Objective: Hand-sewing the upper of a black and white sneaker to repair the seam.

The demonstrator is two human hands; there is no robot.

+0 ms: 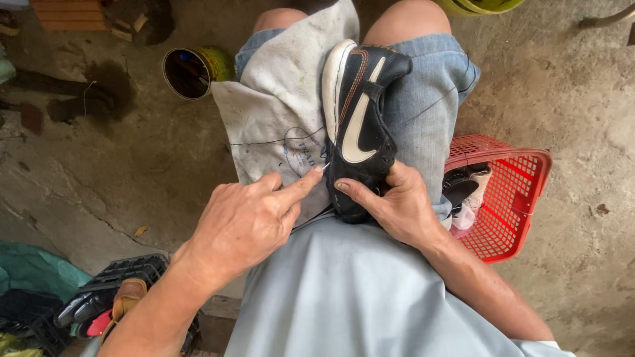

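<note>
A black sports shoe with a white sole and a white curved stripe lies on its side across my lap, on a dirty white cloth. My right hand grips the shoe's heel end from the right, thumb on the black upper. My left hand reaches in from the left with its forefinger and thumb pinched at the shoe's sole edge, on what looks like a thin needle or thread. A dark thread runs across the cloth.
A red plastic basket with shoes in it stands at my right on the concrete floor. An open tin can stands at the upper left. A black crate with tools and shoes sits at the lower left.
</note>
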